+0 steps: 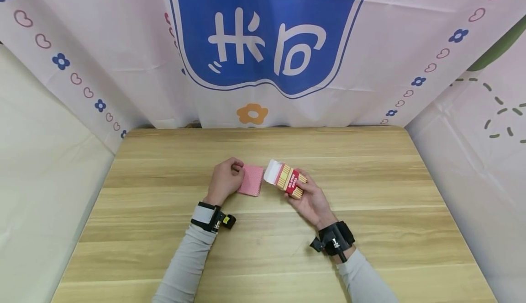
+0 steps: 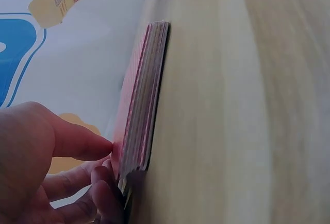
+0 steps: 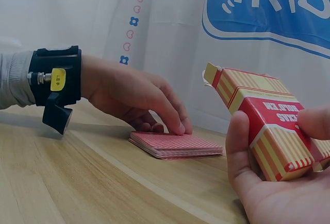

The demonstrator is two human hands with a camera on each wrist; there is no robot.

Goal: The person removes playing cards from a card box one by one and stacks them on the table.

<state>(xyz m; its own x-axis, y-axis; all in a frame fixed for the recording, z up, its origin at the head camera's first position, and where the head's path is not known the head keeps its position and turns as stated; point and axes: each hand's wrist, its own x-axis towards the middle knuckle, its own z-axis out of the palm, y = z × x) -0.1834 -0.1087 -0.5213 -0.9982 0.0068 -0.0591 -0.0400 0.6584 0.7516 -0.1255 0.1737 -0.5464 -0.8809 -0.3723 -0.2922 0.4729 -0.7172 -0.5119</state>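
A deck of playing cards (image 1: pixel 252 180) with pink-red patterned backs lies flat on the wooden table. My left hand (image 1: pixel 227 178) is at its left side, pinching the deck's end. In the left wrist view one fingertip presses the top face while the other fingers (image 2: pixel 105 183) curl at the deck's end. My right hand (image 1: pixel 311 200) grips a card box (image 3: pixel 273 118), yellow-striped with a red label, tilted above the table. Its white flap (image 1: pixel 272 172) stands open toward the deck. The box's inside is hidden.
The wooden table (image 1: pixel 370 179) extends around both hands. Behind it hangs a white cloth (image 1: pixel 353 106) with a blue emblem, and pale cloth sides (image 1: pixel 45 193) flank it. Each wrist wears a black strap (image 1: pixel 337 237) with a small camera.
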